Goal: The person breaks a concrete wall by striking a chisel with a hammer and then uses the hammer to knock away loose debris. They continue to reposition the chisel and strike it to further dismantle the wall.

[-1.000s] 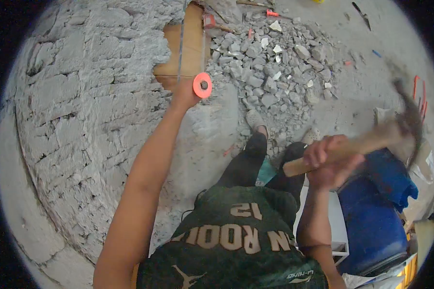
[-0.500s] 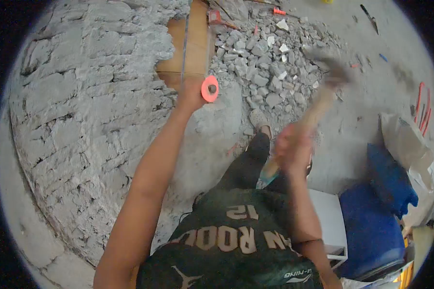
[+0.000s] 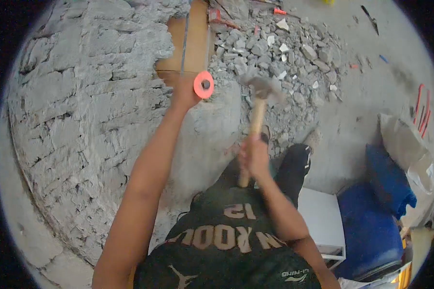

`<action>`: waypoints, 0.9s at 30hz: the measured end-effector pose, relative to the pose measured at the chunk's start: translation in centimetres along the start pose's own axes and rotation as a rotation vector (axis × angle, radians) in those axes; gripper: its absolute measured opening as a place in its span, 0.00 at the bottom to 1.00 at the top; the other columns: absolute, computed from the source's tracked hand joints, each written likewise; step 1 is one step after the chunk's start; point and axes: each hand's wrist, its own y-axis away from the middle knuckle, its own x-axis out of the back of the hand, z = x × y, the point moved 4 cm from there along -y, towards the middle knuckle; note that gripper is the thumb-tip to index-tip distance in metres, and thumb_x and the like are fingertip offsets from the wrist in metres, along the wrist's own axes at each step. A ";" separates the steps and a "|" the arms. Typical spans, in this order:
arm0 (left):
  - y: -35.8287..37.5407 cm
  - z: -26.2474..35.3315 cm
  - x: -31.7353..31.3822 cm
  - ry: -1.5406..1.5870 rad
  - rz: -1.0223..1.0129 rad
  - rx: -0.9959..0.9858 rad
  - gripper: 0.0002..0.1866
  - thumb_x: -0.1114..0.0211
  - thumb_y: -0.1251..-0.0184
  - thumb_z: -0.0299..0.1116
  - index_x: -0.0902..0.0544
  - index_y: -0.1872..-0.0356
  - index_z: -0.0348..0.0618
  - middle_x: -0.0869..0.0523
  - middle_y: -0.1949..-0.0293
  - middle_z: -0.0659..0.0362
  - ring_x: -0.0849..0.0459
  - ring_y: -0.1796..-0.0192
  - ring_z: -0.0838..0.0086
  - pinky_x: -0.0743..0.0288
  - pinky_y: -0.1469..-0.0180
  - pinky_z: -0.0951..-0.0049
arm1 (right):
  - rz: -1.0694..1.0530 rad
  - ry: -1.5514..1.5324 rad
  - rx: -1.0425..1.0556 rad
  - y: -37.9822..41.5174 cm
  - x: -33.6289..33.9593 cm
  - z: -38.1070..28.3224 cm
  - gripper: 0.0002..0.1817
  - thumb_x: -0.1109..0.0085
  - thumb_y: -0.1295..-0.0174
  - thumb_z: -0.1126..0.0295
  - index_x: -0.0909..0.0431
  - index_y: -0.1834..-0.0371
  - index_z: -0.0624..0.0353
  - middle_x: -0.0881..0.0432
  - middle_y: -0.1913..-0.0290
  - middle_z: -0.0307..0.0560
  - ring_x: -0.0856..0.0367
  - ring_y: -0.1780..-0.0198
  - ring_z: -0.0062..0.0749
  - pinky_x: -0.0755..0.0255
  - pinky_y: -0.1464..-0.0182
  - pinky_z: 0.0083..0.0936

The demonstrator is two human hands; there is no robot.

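Ideally, land the hammer [image 3: 263, 87] squarely on the guarded tool [image 3: 205, 84] at nine o'clock from its head, right hand [image 3: 257, 156] with fingers curled round the handle [image 3: 258, 117], left hand [image 3: 183, 96] with fingers too hidden to tell.

A blue container [image 3: 371, 236] sits beside a white box [image 3: 321, 221]; blue cloth [image 3: 388, 180] lies by a pale sack [image 3: 404, 144], near red strips [image 3: 418, 103].

this looks like a building or demolition site. a rough, chipped masonry wall [image 3: 91, 96] is left of the left hand [image 3: 184, 92], and broken rubble [image 3: 279, 53] lies beyond the right hand [image 3: 255, 155] on a dusty grey floor [image 3: 357, 101].
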 end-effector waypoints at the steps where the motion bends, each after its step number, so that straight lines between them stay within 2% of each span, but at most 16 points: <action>1: -1.0 0.2 0.5 0.008 -0.029 0.089 0.13 0.29 0.50 0.33 0.17 0.62 0.42 0.15 0.66 0.48 0.17 0.60 0.53 0.24 0.60 0.59 | 0.041 -0.080 0.044 0.9 1.1 -2.5 0.25 0.61 0.28 0.47 0.31 0.71 0.57 0.33 0.85 0.39 0.34 0.86 0.25 0.38 0.84 0.24; 3: -1.6 0.2 0.3 0.027 -0.066 0.175 0.14 0.30 0.50 0.33 0.17 0.61 0.42 0.15 0.65 0.47 0.17 0.59 0.53 0.24 0.59 0.59 | 0.074 -0.268 0.189 2.2 4.8 -7.2 0.25 0.58 0.31 0.42 0.30 0.66 0.56 0.33 0.83 0.38 0.34 0.85 0.26 0.38 0.84 0.23; 4: -1.8 -0.4 0.1 0.062 -0.066 0.176 0.13 0.30 0.49 0.33 0.17 0.61 0.42 0.15 0.65 0.47 0.17 0.59 0.53 0.24 0.59 0.59 | 0.020 -0.635 0.197 3.6 6.3 -9.7 0.30 0.55 0.36 0.36 0.31 0.62 0.56 0.34 0.82 0.37 0.36 0.84 0.26 0.39 0.82 0.23; 5: -1.9 -0.9 -0.1 0.096 -0.069 0.183 0.13 0.30 0.49 0.33 0.17 0.62 0.42 0.15 0.65 0.47 0.17 0.59 0.52 0.24 0.59 0.60 | -0.065 -0.408 0.657 6.1 6.0 -14.9 0.34 0.54 0.41 0.30 0.30 0.61 0.55 0.34 0.81 0.35 0.37 0.82 0.25 0.39 0.80 0.24; 8: -1.3 -0.5 0.5 0.097 0.008 0.078 0.13 0.30 0.49 0.33 0.17 0.62 0.42 0.15 0.65 0.48 0.17 0.60 0.53 0.24 0.60 0.59 | -0.474 -0.415 1.146 11.8 5.9 -22.9 0.35 0.57 0.40 0.30 0.29 0.56 0.55 0.28 0.72 0.37 0.31 0.75 0.26 0.32 0.71 0.28; 11: -1.2 -0.4 0.8 0.034 -0.028 0.089 0.13 0.30 0.50 0.33 0.17 0.62 0.42 0.15 0.66 0.48 0.16 0.61 0.52 0.24 0.60 0.59 | -0.389 -0.547 1.147 9.2 1.4 -17.2 0.31 0.57 0.37 0.35 0.29 0.61 0.55 0.30 0.76 0.37 0.33 0.78 0.25 0.35 0.76 0.28; 12: -1.0 -0.4 0.7 0.035 -0.029 0.093 0.13 0.30 0.50 0.33 0.17 0.62 0.42 0.15 0.66 0.48 0.16 0.61 0.52 0.24 0.60 0.59 | -0.276 -0.520 0.944 5.8 -0.4 -11.7 0.29 0.57 0.36 0.37 0.29 0.63 0.55 0.31 0.78 0.37 0.34 0.80 0.25 0.36 0.78 0.27; 13: -1.2 -0.4 0.5 0.046 -0.023 0.078 0.14 0.30 0.50 0.33 0.17 0.62 0.42 0.15 0.66 0.48 0.16 0.61 0.52 0.24 0.60 0.59 | -0.182 -0.403 0.558 2.0 -2.3 -4.9 0.27 0.57 0.34 0.39 0.30 0.66 0.55 0.32 0.80 0.36 0.34 0.82 0.25 0.38 0.80 0.27; 14: -1.3 -0.1 0.2 0.061 -0.022 0.059 0.14 0.29 0.51 0.33 0.17 0.61 0.42 0.15 0.66 0.48 0.17 0.61 0.52 0.24 0.60 0.59 | -0.215 -0.186 0.142 -1.1 -3.8 1.0 0.26 0.57 0.33 0.41 0.30 0.68 0.54 0.33 0.82 0.36 0.35 0.84 0.25 0.39 0.82 0.27; 15: -0.7 -0.2 -0.1 0.064 -0.025 0.055 0.14 0.29 0.51 0.33 0.17 0.61 0.42 0.15 0.66 0.48 0.17 0.61 0.52 0.24 0.60 0.59 | -0.210 -0.084 -0.043 -1.9 -4.2 3.3 0.25 0.57 0.31 0.43 0.30 0.71 0.54 0.34 0.84 0.36 0.36 0.86 0.25 0.41 0.84 0.26; 18: 0.3 -0.7 0.0 -0.035 0.048 -0.005 0.15 0.29 0.53 0.32 0.17 0.62 0.42 0.15 0.67 0.47 0.17 0.62 0.51 0.24 0.61 0.60 | 0.018 0.010 0.165 -0.8 0.1 -0.4 0.23 0.60 0.28 0.51 0.30 0.73 0.57 0.33 0.85 0.36 0.36 0.86 0.23 0.40 0.84 0.24; 20: -1.1 -0.8 0.5 0.109 0.021 0.039 0.14 0.28 0.54 0.31 0.17 0.63 0.41 0.16 0.68 0.47 0.18 0.63 0.50 0.24 0.62 0.59 | 0.081 -0.157 0.191 0.3 3.5 -3.7 0.26 0.54 0.34 0.40 0.29 0.67 0.54 0.32 0.82 0.37 0.36 0.85 0.24 0.42 0.84 0.22; 21: -0.8 -0.8 0.4 0.109 0.016 0.040 0.14 0.28 0.54 0.31 0.17 0.63 0.41 0.16 0.68 0.47 0.18 0.63 0.50 0.24 0.62 0.59 | 0.240 -0.017 0.367 1.8 5.1 -7.3 0.28 0.54 0.37 0.36 0.28 0.64 0.52 0.31 0.80 0.37 0.35 0.84 0.24 0.42 0.84 0.22; 23: -0.6 -1.4 0.1 0.062 0.026 0.058 0.13 0.29 0.55 0.31 0.17 0.66 0.41 0.16 0.69 0.47 0.18 0.63 0.50 0.25 0.63 0.58 | -0.052 -0.610 0.547 3.8 8.1 -12.9 0.33 0.53 0.39 0.32 0.30 0.60 0.56 0.30 0.79 0.37 0.35 0.83 0.27 0.36 0.80 0.27; 24: -0.5 -1.4 0.1 0.062 0.026 0.060 0.13 0.29 0.55 0.31 0.17 0.66 0.41 0.16 0.69 0.47 0.18 0.63 0.50 0.25 0.63 0.58 | -0.092 -0.431 0.867 7.1 6.8 -17.7 0.33 0.54 0.41 0.30 0.30 0.60 0.54 0.31 0.79 0.37 0.35 0.81 0.26 0.35 0.78 0.26; 27: -0.2 -1.4 0.0 0.112 0.015 0.069 0.12 0.28 0.55 0.31 0.17 0.67 0.41 0.16 0.68 0.47 0.18 0.63 0.49 0.25 0.63 0.58 | -0.360 -0.557 1.094 11.2 5.6 -22.8 0.34 0.56 0.41 0.29 0.30 0.60 0.52 0.30 0.78 0.38 0.33 0.79 0.26 0.33 0.75 0.27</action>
